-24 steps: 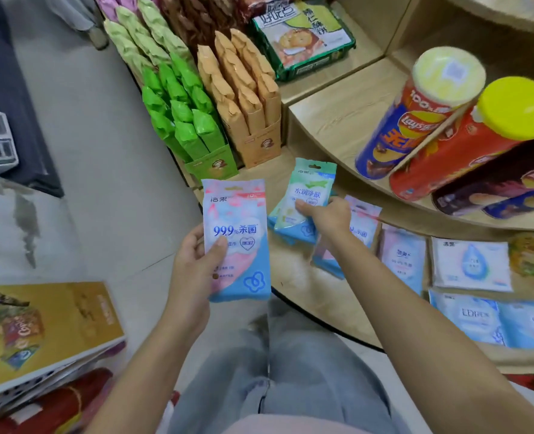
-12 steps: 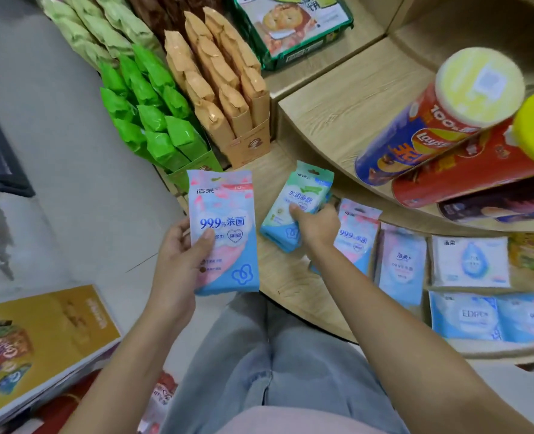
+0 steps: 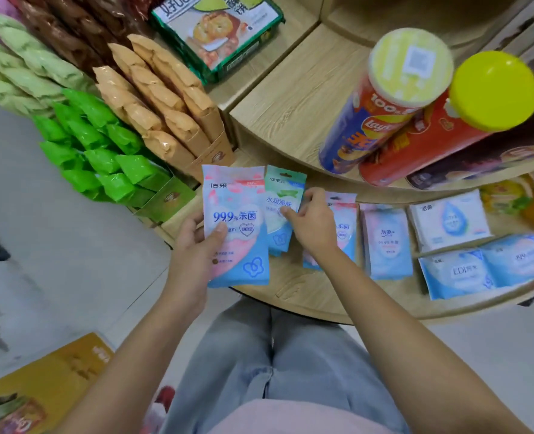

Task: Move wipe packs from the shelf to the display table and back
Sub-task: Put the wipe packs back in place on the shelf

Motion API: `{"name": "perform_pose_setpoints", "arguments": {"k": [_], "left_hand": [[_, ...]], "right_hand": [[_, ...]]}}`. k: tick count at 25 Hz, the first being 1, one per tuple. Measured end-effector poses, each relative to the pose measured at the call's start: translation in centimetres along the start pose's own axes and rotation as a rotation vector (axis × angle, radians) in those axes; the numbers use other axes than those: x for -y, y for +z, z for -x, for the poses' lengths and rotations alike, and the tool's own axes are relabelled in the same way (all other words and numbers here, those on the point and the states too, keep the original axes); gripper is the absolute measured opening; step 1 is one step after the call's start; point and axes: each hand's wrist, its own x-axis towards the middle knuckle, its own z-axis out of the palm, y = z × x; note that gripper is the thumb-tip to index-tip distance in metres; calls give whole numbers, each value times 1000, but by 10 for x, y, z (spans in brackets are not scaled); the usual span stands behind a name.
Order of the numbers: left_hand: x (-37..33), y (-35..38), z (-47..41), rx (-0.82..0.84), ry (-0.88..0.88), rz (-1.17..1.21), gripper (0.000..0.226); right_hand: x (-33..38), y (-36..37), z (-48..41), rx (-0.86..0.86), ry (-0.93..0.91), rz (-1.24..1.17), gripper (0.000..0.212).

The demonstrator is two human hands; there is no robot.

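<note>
Left hand (image 3: pixel 193 245) grips one pink pack (image 3: pixel 236 227); right hand (image 3: pixel 312 227) one green pack (image 3: pixel 283 198).

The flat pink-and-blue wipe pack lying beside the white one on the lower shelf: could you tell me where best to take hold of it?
I would pinch the flat pink-and-blue wipe pack by its near short edge, coming from the shelf's open front. It lies flat with neighbours close on both long sides, the white wipe pack on one, so fingers probably fit only at that end.

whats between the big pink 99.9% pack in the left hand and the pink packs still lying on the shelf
In the head view, the green wipe pack and the right hand gripping it lie between the pink pack and the shelf's pink packs.
</note>
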Motion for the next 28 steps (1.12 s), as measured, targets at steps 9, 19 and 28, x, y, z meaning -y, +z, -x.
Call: {"name": "perform_pose_setpoints", "arguments": {"k": [9, 19, 28], "left_hand": [[61, 110, -9, 194, -5, -265, 31], [125, 145, -44, 134, 147, -958, 47], [124, 155, -36, 64, 189, -1085, 58]], "right_hand": [[-51, -79, 56, 114, 1, -552, 12], [-102, -57, 10, -97, 70, -170, 26], [-108, -60, 6, -127, 120, -129, 48]]}}
